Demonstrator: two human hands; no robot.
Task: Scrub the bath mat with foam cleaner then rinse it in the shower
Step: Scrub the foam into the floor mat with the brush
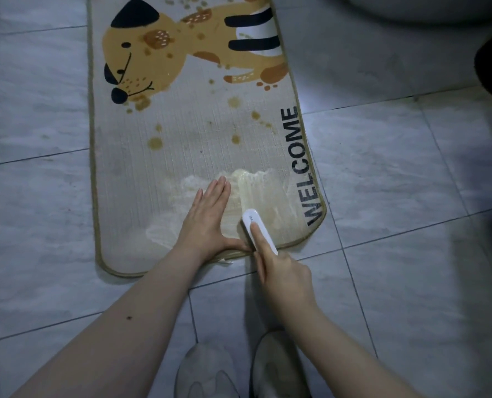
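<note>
The bath mat (181, 145) lies flat on the tiled floor (397, 173), its near end smeared with foam (247, 182); the left hand (207, 216) presses on it with straight fingers, just beside the white brush (257, 232), which the right hand (282, 271) grips with the forefinger laid along its back. The near edge of the mat looks slightly lifted under the left thumb, so a hard stroke toward the body could ruck it up or slide it on the tiles; the brush works so close to the left thumb that it might scrape it. Brown stains (234, 101) further up sit well apart from the foam and may be missed; I judge most of the scrubbing still to do. Two slippers (207, 372) stand just behind the arms; a pale rounded fixture (411, 10) sits beyond the mat's far corner and may hamper lifting it for the rinse.
</note>
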